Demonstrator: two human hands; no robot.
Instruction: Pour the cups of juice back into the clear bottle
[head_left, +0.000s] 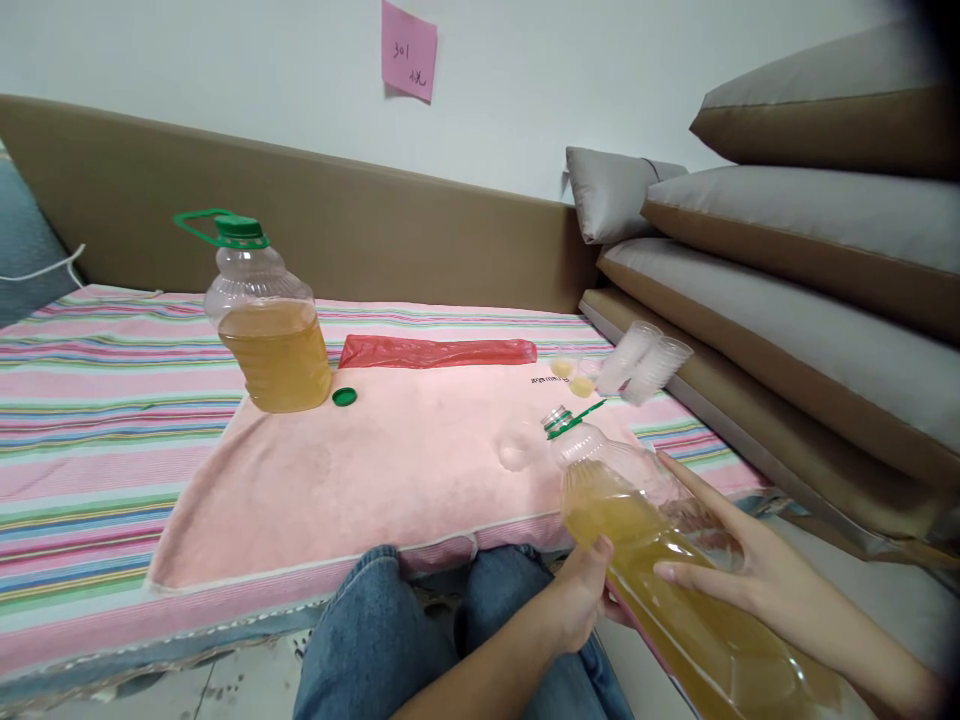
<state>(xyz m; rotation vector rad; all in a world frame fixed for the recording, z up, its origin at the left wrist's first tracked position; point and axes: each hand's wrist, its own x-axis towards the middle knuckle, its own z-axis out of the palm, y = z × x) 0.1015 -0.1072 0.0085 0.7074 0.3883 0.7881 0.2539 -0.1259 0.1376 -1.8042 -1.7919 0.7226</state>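
Observation:
Both of my hands hold a large clear plastic jug (pixel 660 560) of yellow liquid, tilted with its uncapped mouth pointing up and left. My left hand (pixel 577 605) is closed around its near lower side, thumb on the wall. My right hand (pixel 731 560) presses on the opposite side, fingers and thumb spread over the plastic. Just left of the mouth, a clear plastic cup (pixel 516 448) stands on the pink towel (pixel 397 450); no stream shows between them. Behind it are two small cups (pixel 581 386) with yellow liquid. A loose green cap (pixel 344 397) lies on the towel at left.
A second jug (pixel 277 350) of yellow liquid, green-capped, stands upright at left. A red plastic bag (pixel 439 352) lies behind the towel. Two stacks of clear cups (pixel 658 370) lie at right, beside piled grey and brown cushions (pixel 795 310). A striped sheet (pixel 97 440) covers the bed.

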